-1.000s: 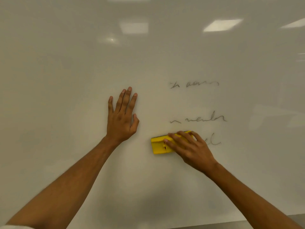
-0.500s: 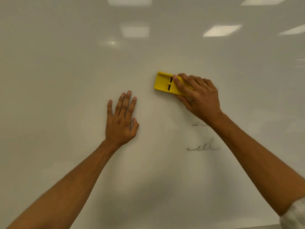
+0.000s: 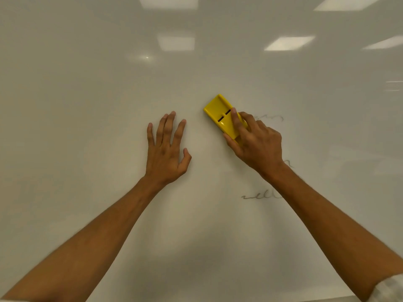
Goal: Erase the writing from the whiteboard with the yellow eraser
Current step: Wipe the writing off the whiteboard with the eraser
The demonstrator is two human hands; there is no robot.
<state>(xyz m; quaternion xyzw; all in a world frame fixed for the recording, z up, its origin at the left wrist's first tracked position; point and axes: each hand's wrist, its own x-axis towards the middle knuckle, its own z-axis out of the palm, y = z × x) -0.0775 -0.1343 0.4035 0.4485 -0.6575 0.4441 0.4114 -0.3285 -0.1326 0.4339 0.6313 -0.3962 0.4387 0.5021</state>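
Observation:
The white whiteboard [image 3: 87, 105] fills the head view. My right hand [image 3: 255, 142] grips the yellow eraser [image 3: 220, 114] and presses it flat on the board, tilted with its free end up and to the left. Faint grey writing [image 3: 272, 117] shows just right of that hand. A small stroke [image 3: 289, 163] peeks out beside the wrist. Another scribbled word [image 3: 259, 196] lies lower, partly hidden by my right forearm. My left hand [image 3: 166, 149] rests flat on the board, fingers spread, holding nothing, left of the eraser.
Ceiling lights reflect in the upper part of the board [image 3: 287, 43]. The board's bottom edge [image 3: 283, 298] runs along the lower right of the view. A white sleeve cuff [image 3: 390, 288] shows at the bottom right corner.
The eraser went from the lowest line up to the top line, and now sits a little lower and more tilted. The left ends of the written lines are wiped away. My left hand stayed put.

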